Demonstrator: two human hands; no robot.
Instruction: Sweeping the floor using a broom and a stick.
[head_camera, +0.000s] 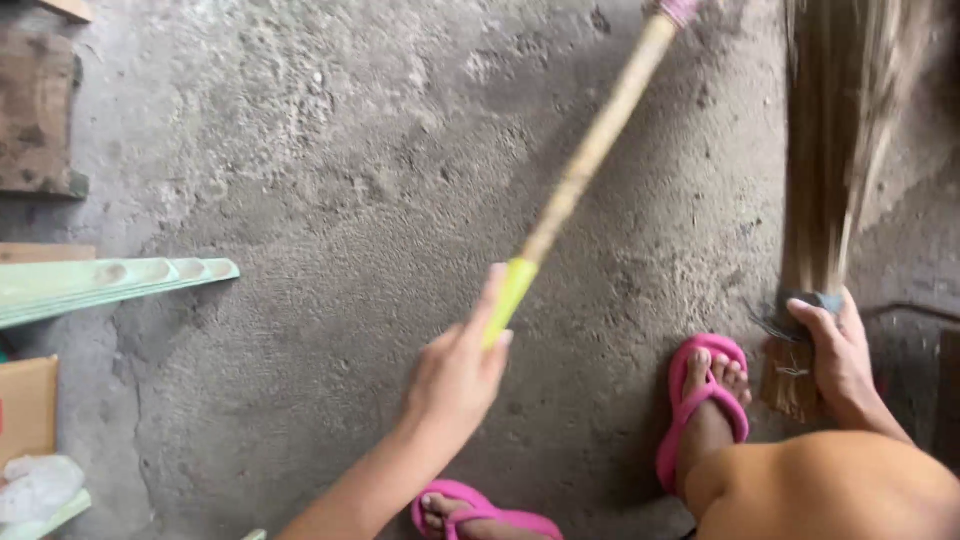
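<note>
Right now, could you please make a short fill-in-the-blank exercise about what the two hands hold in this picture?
1. The left hand holds a long stick by its ____ green end.
2. The right hand grips a bundle of ____.
3. Both feet wear ____ sandals.
4. The floor is bare ____.

Missing words: yellow; straw; pink; concrete

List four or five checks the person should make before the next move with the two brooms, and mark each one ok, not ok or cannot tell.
1. Left hand grips the yellow end of the long broom stick: ok.
2. Right hand holds the bound neck of the straw broom: ok.
3. Stick and straw bristles stay apart: ok.
4. Both feet in the pink sandals stand on the concrete floor: ok.
5. Far end of the stick is free of obstacles: cannot tell, it leaves the frame.
</note>
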